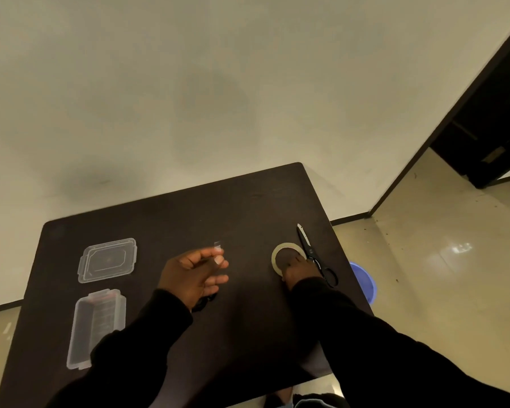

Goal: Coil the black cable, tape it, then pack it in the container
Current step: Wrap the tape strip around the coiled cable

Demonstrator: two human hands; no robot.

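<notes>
Both hands are over the surface [165, 219]. To the left of the left hand [189, 278] lie the lid [108, 260], farther from the person, and the container [96, 328], nearer. A strip of tape [217, 245] is at the left fingertips, and part of the cable [203, 301] lies under this hand. The right hand [299, 272] rests on the tape roll [277, 254]. The scissors [314, 254] lie just right of the roll. A bucket [364, 281] stands on the floor, right of the surface.
</notes>
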